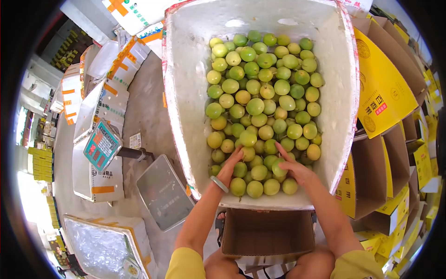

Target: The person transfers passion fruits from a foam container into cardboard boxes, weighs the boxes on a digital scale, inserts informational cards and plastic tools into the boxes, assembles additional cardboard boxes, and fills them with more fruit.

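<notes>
A large white foam box (188,88) stands before me, holding a thick layer of green and yellow passion fruit (255,106). Both my hands reach over its near edge into the fruit. My left hand (229,168), with a pale bangle at the wrist, has its fingers stretched out against fruit at the near left. On the near right, my right hand (297,171) curls its thumb and fingers around a green passion fruit (278,167). Some fingertips are hidden between the fruit. Below the box edge, an open cardboard box (268,235) sits between my knees.
A scale platform (165,193) with a tilted display (102,145) stands to the left. White foam boxes (109,104) with orange tape line the left side. Another foam box (100,246) holds clear plastic. Open yellow cartons (383,88) are stacked along the right.
</notes>
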`<state>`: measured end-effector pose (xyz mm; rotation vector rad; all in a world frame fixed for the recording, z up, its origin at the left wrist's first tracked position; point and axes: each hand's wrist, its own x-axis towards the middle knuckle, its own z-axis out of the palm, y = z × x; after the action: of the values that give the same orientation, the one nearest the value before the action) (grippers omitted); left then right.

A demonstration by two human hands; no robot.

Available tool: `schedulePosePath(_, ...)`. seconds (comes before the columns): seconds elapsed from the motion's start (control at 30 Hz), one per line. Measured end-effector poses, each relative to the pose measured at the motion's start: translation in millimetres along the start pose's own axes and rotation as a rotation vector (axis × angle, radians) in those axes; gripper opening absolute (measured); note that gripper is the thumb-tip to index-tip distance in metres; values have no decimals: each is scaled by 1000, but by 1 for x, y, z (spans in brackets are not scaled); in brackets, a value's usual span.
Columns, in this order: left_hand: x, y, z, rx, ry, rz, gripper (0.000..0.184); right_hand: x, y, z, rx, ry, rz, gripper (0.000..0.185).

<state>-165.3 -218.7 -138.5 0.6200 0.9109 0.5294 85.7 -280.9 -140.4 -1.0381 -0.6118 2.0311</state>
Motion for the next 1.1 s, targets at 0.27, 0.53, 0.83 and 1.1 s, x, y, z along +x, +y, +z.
schedulePosePath(0.27,-37,5,36,125,-96,116,61,-17,-12,11,-86,-158,20,80)
schedulePosePath(0.53,-127,-33,38,178,-184,363,38,-101,-19,68,-870,-343,-330,85)
schedulePosePath(0.83,-90,2,39,1085,22,225,37,-68,-25,-12,-619,539,-328,77)
schedulePosePath(1.1,-1,-13,29,1776,316,201,65,1,19,-8,-1068,842,-401,90)
